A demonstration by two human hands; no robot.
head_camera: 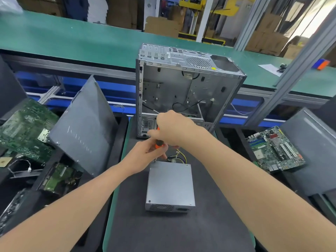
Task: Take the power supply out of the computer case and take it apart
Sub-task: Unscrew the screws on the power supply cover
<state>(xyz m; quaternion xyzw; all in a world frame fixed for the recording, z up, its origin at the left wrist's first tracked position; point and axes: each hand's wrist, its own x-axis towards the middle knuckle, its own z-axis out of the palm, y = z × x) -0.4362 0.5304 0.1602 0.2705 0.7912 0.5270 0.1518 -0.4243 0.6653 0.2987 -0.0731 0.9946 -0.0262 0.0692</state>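
Note:
A grey metal power supply (170, 184) lies flat on the black mat (163, 230), its vent grille facing me and its yellow and black wires (179, 158) trailing from the far end. Behind it stands the open, gutted computer case (181, 84). An orange and black screwdriver (158, 142) stands nearly upright over the supply's far left corner. My right hand (174, 130) grips the top of its handle. My left hand (145, 157) pinches the lower handle and shaft near the tip.
A grey side panel (85, 128) leans at the left over bins holding green circuit boards (23, 128). Another motherboard (276, 150) lies at the right beside a grey panel (312, 151). A green conveyor (72, 42) runs behind the case.

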